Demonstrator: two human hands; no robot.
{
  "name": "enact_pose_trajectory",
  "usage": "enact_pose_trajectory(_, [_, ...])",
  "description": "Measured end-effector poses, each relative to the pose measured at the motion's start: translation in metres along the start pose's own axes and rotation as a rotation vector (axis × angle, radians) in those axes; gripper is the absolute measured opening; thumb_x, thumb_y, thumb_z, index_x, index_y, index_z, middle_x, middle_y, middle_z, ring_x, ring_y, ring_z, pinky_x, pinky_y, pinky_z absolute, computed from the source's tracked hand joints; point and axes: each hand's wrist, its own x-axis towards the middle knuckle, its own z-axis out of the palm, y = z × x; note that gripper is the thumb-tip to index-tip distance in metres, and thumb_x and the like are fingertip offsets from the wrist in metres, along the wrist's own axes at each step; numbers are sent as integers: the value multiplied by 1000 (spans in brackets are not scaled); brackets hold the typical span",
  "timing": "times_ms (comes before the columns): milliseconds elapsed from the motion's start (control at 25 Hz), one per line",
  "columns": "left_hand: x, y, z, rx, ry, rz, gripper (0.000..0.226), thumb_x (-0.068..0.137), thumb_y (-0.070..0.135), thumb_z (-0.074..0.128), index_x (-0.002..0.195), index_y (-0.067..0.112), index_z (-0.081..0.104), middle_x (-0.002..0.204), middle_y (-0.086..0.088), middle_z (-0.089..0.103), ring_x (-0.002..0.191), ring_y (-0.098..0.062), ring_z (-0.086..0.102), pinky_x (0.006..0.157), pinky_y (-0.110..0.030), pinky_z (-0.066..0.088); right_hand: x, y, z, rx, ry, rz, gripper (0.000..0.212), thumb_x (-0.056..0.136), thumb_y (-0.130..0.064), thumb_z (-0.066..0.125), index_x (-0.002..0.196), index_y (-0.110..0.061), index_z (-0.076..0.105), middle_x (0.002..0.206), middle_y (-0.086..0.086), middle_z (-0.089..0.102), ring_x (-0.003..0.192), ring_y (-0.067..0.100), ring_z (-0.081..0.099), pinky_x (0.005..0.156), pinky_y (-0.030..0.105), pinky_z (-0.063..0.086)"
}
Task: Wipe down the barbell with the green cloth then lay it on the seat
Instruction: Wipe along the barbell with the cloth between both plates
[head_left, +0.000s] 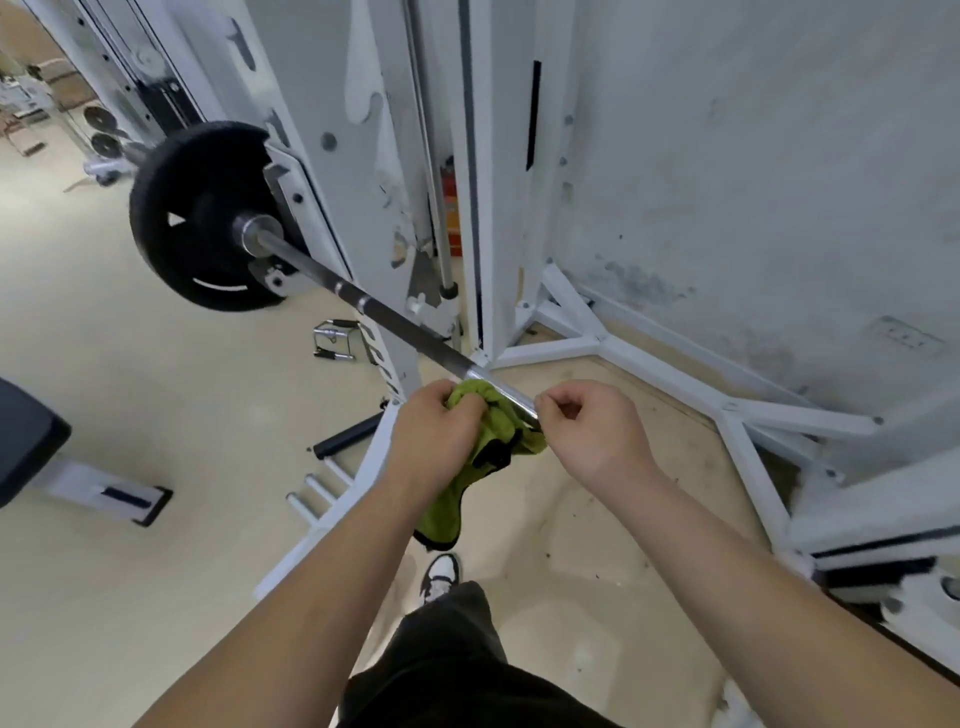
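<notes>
Green microfibre cloth (488, 415) is bunched in my left hand (434, 441) against the long steel barbell (395, 322); my right hand (592, 431) pinches its edge. I judge wiping barely underway; the black padded seat (26, 431) waits, well apart.

I look down on a beige floor (130, 395). A white rack (363, 156) stands ahead, against a scuffed, stained white wall (753, 156). A wall socket (906, 336) sits low at right. More gym equipment (104, 135) stands far left.
</notes>
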Motion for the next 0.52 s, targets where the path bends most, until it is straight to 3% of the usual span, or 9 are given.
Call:
enact_pose_trajectory(120, [65, -4, -47, 53, 13, 16, 24, 81, 35, 58, 71, 14, 64, 70, -5, 68, 74, -25, 65, 65, -39, 55, 48, -39, 48, -76, 11, -69, 22, 92, -29, 62, 78, -18, 74, 79, -3, 71, 79, 17, 66, 72, 40, 59])
enact_pose_trajectory(280, [127, 13, -89, 110, 99, 207, 9, 85, 29, 57, 80, 25, 64, 76, 6, 67, 73, -12, 63, 60, -28, 47, 85, -62, 71, -240, -94, 38, 21, 95, -30, 58, 88, -25, 77, 87, -8, 71, 81, 16, 66, 72, 36, 58])
enact_pose_trajectory(440, [155, -12, -65, 585, 18, 561, 35, 82, 34, 51, 111, 23, 67, 105, -7, 60, 94, -30, 54, 73, -41, 53, 108, -60, 73, -248, -115, 166, 23, 91, -29, 62, 77, -18, 75, 76, 1, 73, 75, 20, 67, 74, 41, 60])
enact_pose_trajectory(520, [149, -31, -47, 713, 25, 675, 44, 79, 31, 51, 118, 19, 69, 109, -12, 58, 94, -34, 49, 76, -44, 53, 113, -60, 77, -255, -187, 176, 30, 83, -38, 67, 78, -9, 75, 73, 7, 72, 67, 21, 64, 66, 36, 55])
